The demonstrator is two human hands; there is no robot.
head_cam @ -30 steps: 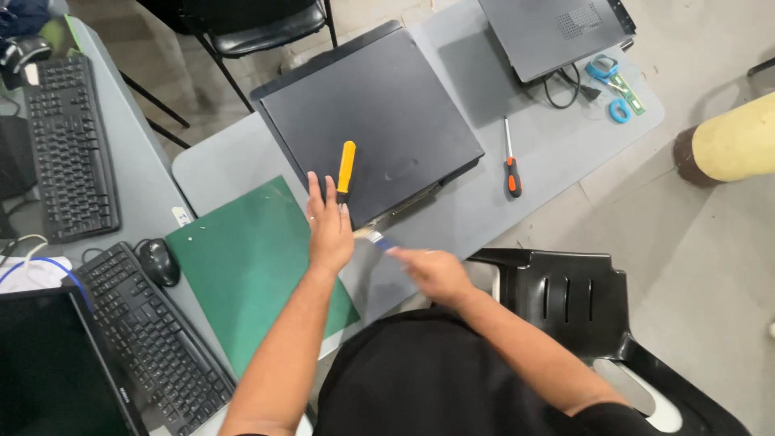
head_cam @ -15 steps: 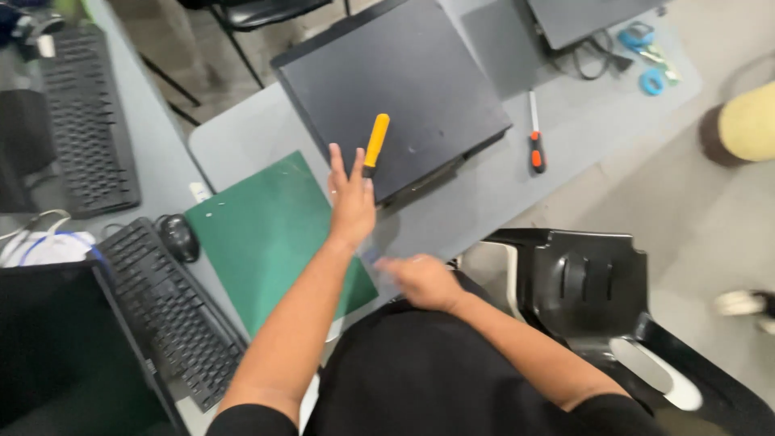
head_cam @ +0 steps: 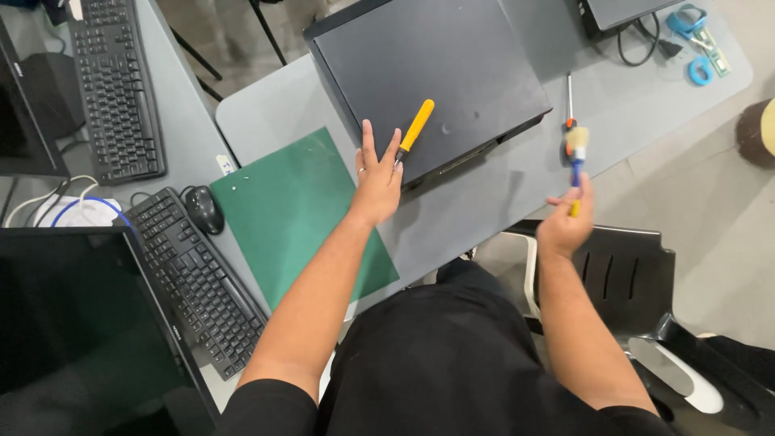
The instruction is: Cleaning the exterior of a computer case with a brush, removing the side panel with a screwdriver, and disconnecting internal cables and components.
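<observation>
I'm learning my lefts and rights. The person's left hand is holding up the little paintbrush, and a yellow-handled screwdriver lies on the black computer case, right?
Almost. The head view shows the right hand holding up the little paintbrush. The left hand holds nothing and reaches toward the yellow-handled screwdriver, which does lie on the black computer case.

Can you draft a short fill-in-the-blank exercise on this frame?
1. The right hand holds a small ___ by its handle.
2. The left hand reaches toward a screwdriver with a ___ handle.
3. That screwdriver lies on a black ___.
4. Under the left forearm lies a ___ cutting mat.

Missing: brush; yellow; computer case; green
</observation>
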